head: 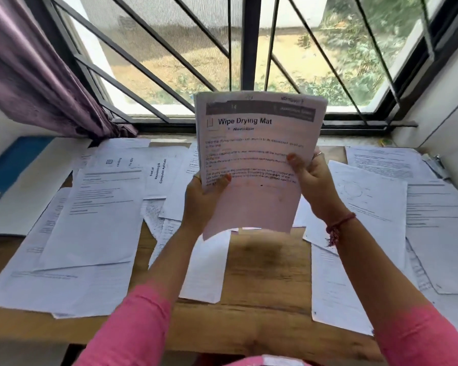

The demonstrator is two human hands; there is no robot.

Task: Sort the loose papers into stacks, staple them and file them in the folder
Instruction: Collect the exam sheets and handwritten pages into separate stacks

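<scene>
Held sheet (257,159): you have white paper, black print, dark grey header band.
Loose sheets (90,207): white, black text.
Desk (265,281): warm brown wood grain.
Folder (13,165), desk's left edge: blue and white.
Curtain (32,75): purple.
Sleeves (132,328): pink.
Wrist thread (339,225): red.

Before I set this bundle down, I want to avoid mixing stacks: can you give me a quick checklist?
1. Left hand grips the "Wipe Drying Mat" bundle: ok.
2. Right hand grips it too: ok.
3. Bundle's top edges aligned: not ok, they look fanned.
4. Bare spot on the wooden desk below the bundle: ok.
5. Loose papers already sorted into stacks: not ok, they lie scattered.
6. Stapler within reach: cannot tell.
</scene>
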